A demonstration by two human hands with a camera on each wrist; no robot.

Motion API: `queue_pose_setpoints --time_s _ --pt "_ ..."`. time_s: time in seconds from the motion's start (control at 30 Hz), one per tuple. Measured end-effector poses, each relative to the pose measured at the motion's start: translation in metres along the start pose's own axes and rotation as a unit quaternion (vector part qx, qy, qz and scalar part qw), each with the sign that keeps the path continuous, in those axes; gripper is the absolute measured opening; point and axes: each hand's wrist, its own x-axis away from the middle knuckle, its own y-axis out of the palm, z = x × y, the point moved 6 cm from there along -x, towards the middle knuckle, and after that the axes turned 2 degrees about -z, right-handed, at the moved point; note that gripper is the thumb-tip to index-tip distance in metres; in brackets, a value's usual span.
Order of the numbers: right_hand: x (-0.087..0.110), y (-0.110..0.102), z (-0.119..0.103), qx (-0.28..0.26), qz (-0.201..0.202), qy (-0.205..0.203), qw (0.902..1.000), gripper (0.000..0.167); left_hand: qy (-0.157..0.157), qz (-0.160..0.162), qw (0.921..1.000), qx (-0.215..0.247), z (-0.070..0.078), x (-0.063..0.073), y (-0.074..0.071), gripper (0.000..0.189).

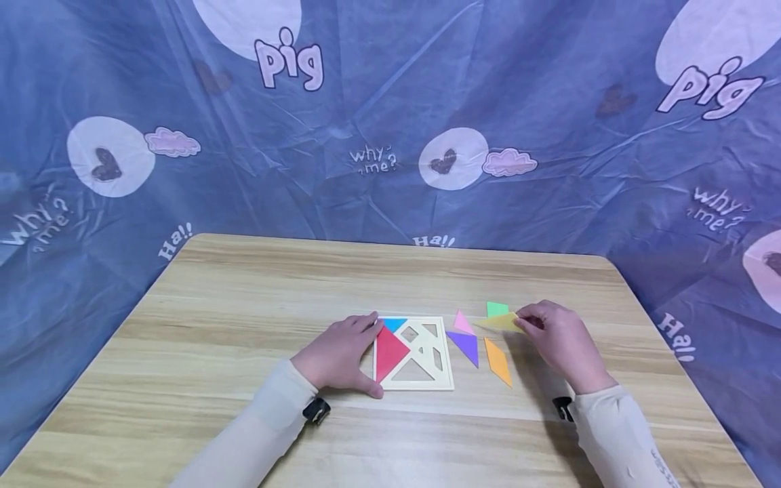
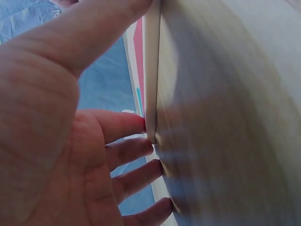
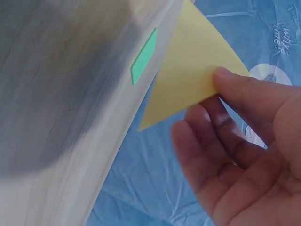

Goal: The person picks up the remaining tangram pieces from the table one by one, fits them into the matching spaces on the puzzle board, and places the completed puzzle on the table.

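Note:
A cream tangram board (image 1: 447, 376) lies flat on the table, a red triangle (image 1: 389, 352) and a blue triangle (image 1: 394, 324) in its cutouts. My left hand (image 1: 344, 354) holds the board by its left side, with thumb at the near corner and fingertips at the far one. Between thumb and fingers, my right hand (image 1: 560, 344) pinches a yellow triangle (image 3: 186, 70), tilted up off the table. Close by on the tabletop lie a green piece (image 1: 497, 309), a pink triangle (image 1: 462, 322), a purple piece (image 1: 466, 347) and an orange parallelogram (image 1: 498, 362).
The wooden table (image 1: 293, 271) extends around the board and loose pieces. Behind it hangs a blue printed cloth (image 1: 342, 196), which also runs along both sides. A black strap sits on each wrist.

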Motion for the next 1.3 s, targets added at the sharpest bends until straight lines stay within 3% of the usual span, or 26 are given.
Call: queue_pose_setpoints --time_s 0.17,0.33,0.67,0.97,1.3 --pt "0.002 -0.005 -0.008 -0.001 0.061 -0.040 0.9974 0.011 -0.002 -0.004 1.0000 0.002 0.001 -0.001 0.001 0.117" --pt "0.002 -0.003 -0.016 -0.004 0.076 -0.048 0.9959 0.011 -0.003 -0.005 1.0000 0.001 0.000 -0.003 0.002 0.118" --pt "0.003 0.002 -0.024 -0.021 0.079 -0.055 0.9952 0.013 -0.003 -0.005 1.0000 0.006 0.000 -0.002 0.003 0.116" --pt "-0.003 0.003 -0.030 -0.069 0.079 0.001 0.9944 0.009 0.003 0.001 1.0000 0.005 -0.001 -0.003 -0.002 0.116" --pt "-0.008 0.011 -0.038 -0.111 0.038 0.008 0.9931 0.009 -0.005 -0.005 0.9999 0.011 -0.002 -0.001 0.000 0.117"
